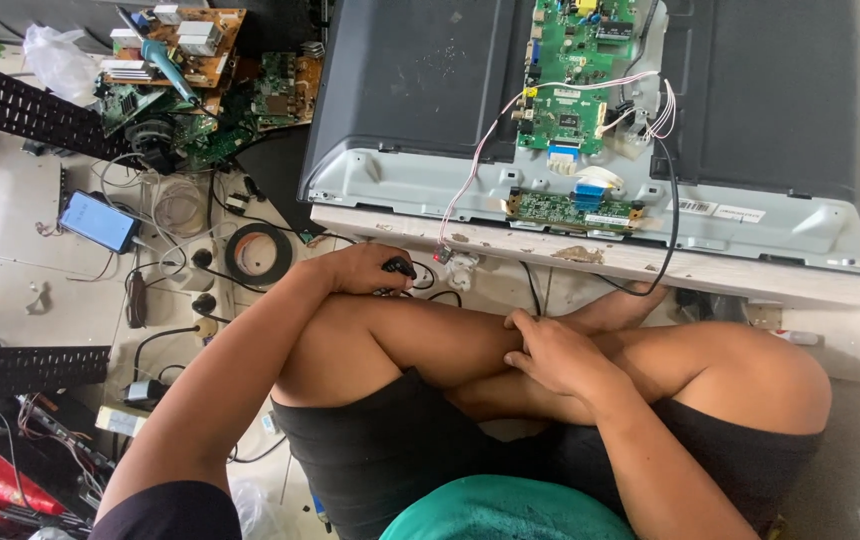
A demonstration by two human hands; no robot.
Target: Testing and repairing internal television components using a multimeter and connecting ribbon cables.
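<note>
I sit cross-legged on the floor before an opened flat television [430, 90] lying face down on a low white board [650, 262]. Its back shows a green main circuit board [575, 75] and a narrow green strip board [572, 208], joined by white and pink wires. My left hand [365, 268] reaches over my knee and grips a small black object [400, 267] near a small white connector part [460, 264] at the board's edge. My right hand [555, 355] rests on my shin, fingers curled, holding nothing.
On the left floor lie loose circuit boards [190, 60], a roll of black tape [258, 254], a blue-screened phone [98, 221], tangled cables, black perforated panels [20, 105] and a plastic bag [60, 60]. A black cable [672, 215] hangs down from the television.
</note>
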